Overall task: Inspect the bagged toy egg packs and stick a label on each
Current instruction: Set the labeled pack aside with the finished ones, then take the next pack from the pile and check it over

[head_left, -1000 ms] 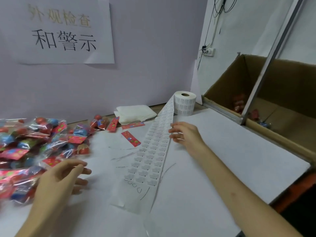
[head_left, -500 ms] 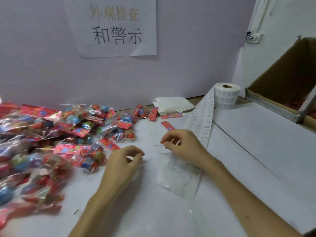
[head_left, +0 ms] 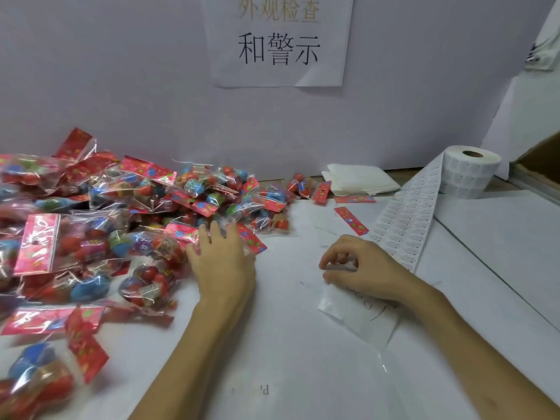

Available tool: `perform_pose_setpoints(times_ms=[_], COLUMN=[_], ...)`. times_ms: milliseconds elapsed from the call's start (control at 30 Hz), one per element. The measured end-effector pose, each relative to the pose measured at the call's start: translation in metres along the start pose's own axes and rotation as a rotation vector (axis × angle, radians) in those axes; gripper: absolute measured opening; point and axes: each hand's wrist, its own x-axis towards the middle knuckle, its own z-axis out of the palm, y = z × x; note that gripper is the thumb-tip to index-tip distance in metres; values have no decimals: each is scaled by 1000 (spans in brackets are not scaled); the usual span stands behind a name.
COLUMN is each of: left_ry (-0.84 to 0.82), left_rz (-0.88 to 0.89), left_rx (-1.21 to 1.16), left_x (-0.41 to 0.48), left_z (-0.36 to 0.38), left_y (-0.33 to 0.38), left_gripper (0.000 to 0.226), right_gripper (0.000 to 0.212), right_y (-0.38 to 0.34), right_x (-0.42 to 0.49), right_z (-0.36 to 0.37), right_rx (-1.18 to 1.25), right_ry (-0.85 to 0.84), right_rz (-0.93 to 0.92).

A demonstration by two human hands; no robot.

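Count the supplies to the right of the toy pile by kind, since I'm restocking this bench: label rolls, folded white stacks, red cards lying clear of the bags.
Label roll: 1
Folded white stack: 1
Red cards clear of the bags: 2, one beside the stack, one nearer the person
Total: 4

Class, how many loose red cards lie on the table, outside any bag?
2. One red card lies before the folded white cloth; another lies nearer, beside the label strip. A third, further left, looks attached to a pack. The pile of packs may hide more.
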Motion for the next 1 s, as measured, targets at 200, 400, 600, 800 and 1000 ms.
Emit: perform_pose_setpoints(times_ms=[200,400,600,800,1000], left_ry=[238,-180,-485,-565,-579], left_rz=[189,-18,-340,-117,-23], left_rx=[-497,-1446,-1848,-1726,-1643], left_x=[-3,-14,-18,-19,-23], left_z=[-3,-20,-25,-21,-12], left_y=[4,36,40,39,43], left_gripper=[20,34,39,50,20], right_gripper=[11,17,32,46,27], right_y=[0,-1,-19,-27,-30], right_x=[-1,3,2,4,3], right_z=[0,2,1,8,11], right_rx=[8,175,750,799,744], right_ry=[23,52,-64,13,105], right_rz=[25,28,123,143,144])
